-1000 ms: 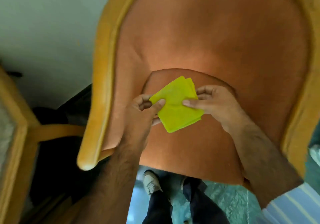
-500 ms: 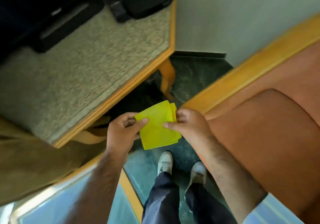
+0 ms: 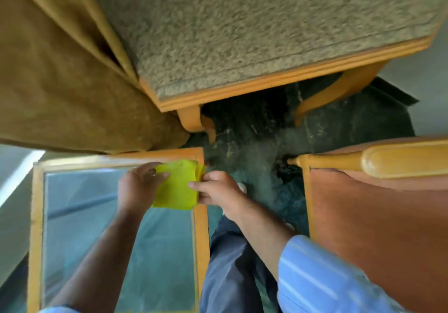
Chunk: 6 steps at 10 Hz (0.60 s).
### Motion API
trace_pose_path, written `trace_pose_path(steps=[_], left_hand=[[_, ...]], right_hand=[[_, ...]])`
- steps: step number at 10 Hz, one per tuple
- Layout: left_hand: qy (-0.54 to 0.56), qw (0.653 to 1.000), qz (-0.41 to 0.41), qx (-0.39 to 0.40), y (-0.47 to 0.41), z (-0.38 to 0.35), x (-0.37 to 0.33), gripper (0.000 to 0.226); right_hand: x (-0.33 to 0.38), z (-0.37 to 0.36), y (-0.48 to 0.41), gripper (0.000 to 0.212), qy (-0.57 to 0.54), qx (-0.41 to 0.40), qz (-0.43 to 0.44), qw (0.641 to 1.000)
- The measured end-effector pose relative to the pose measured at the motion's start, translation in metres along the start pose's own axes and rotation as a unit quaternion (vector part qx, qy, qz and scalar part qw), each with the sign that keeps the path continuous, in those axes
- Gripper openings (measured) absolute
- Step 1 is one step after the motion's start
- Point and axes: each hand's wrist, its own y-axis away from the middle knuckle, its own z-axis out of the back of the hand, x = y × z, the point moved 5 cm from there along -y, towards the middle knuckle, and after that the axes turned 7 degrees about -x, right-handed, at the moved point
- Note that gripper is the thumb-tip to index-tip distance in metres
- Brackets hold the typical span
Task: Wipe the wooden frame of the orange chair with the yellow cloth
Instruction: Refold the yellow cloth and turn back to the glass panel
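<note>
Near the frame's centre, the left hand (image 3: 139, 186) and right hand (image 3: 215, 189) pinch opposite edges of the folded, soft yellow cloth (image 3: 178, 185) (light, limp, likely easy to bunch). The orange upholstered chair's rigid wooden frame (image 3: 378, 160) lies at right, untouched; a flat palm-backed grip should suit wiping it.

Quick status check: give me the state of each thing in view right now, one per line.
Cloth: folded, pinched between both hands, touching no furniture.
Left hand: gripping the cloth's left edge.
Right hand: gripping the cloth's right edge.
Chair: at right, apart from the hands.
Chair frame: not yet being wiped.
Glass table: under the hands, wood-rimmed.
Stone-topped table: ahead, nothing visible on top.
</note>
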Motion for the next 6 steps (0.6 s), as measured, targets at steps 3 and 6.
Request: trace_pose_path(steps=[3, 6], left_hand=[[0.007, 0.994, 0.089, -0.056, -0.037, -0.036, 0.098, 0.029], [-0.048, 0.995, 0.071, -0.044, -0.06, -0.058, 0.11, 0.031]], right_hand=[[-0.042, -0.048, -0.072, 0.026, 0.055, -0.114, -0.044, 0.991], [-0.045, -0.051, -0.107, 0.026, 0.281, -0.147, 0.017, 0.948]])
